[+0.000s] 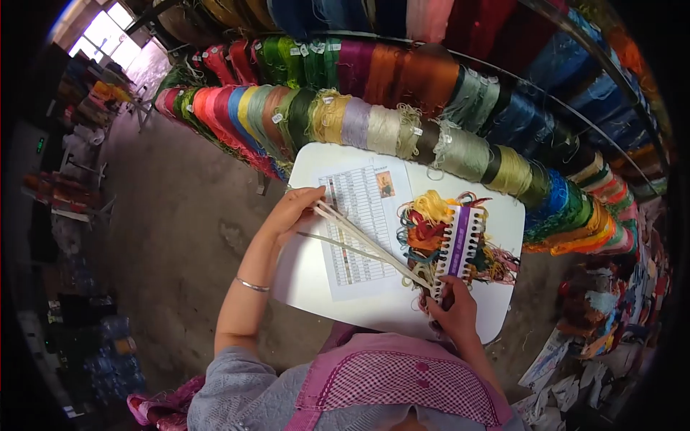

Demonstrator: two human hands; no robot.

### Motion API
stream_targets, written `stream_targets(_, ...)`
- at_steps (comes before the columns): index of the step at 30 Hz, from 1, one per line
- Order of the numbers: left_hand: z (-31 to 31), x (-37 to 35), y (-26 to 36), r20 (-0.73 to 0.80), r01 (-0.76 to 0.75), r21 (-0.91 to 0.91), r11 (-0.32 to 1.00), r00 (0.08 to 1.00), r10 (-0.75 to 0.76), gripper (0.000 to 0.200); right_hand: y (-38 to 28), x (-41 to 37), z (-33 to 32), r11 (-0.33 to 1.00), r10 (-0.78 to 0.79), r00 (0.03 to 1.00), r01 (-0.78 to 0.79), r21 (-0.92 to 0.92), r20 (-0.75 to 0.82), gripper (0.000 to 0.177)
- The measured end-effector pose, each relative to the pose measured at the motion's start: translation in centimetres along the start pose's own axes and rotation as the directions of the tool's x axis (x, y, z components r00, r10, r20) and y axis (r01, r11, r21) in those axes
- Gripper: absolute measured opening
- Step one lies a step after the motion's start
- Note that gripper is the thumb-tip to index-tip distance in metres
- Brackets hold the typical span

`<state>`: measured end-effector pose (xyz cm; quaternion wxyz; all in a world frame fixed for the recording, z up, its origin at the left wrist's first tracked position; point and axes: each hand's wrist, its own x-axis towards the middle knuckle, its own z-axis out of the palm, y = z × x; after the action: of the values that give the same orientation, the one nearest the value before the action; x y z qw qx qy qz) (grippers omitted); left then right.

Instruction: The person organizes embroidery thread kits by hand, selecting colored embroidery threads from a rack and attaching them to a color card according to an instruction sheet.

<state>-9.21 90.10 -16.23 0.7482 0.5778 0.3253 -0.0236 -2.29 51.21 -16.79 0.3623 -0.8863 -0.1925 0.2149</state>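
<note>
My left hand [293, 210] is closed on one end of a cream thread skein [363, 237], fingers pinched, over the left side of a printed sheet [366, 284]. The skein stretches diagonally down to a purple and white thread card [460, 241] with holes along both edges. My right hand [457, 313] grips the card's lower end, thumb on top. Bundles of yellow, red, orange and green thread [425, 228] hang from the card and lie around it. A darker thin strand runs beneath the cream skein.
A small white table [485, 305] supports the sheet and card. Beyond it, racks carry rows of coloured yarn hanks [381, 129], curving round to the right. Concrete floor [187, 237] lies to the left, with more yarn stands [108, 93] farther off. Bags and papers [575, 373] sit at lower right.
</note>
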Motion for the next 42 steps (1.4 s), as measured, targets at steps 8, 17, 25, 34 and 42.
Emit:
stream_targets(8,-6.5,2.6,3.1,-0.314,-0.291,-0.442,0.849,0.936,0.158,0.022,-0.9,0.4,-0.5,0.998,0.018,0.999,-0.015,-0.063,0.044,0.062)
stream_targets(17,-2.6,8.1,6.0,-0.189,-0.442,0.792,0.421,0.478,0.858,0.015,-2.9,1.7,-1.5,0.994,-0.097,0.995,0.096,0.058,0.004,0.030)
stream_targets(25,-1.4,11.3,6.5,-0.171,-0.323,0.890,0.323,0.419,0.892,0.012,-14.3,15.9,3.3,0.651,-0.757,0.653,0.749,-0.119,-0.034,0.018)
stream_targets(34,-3.1,10.0,6.6,-0.357,-0.254,0.790,0.559,0.551,0.755,0.012,-20.4,30.2,10.8,0.501,-0.865,0.470,0.822,-0.272,-0.174,0.033)
stream_targets(42,-0.5,11.1,7.0,-0.222,-0.322,0.878,0.354,0.382,0.897,0.011,-19.7,30.1,10.6,0.489,-0.871,0.455,0.836,-0.251,-0.184,0.027)
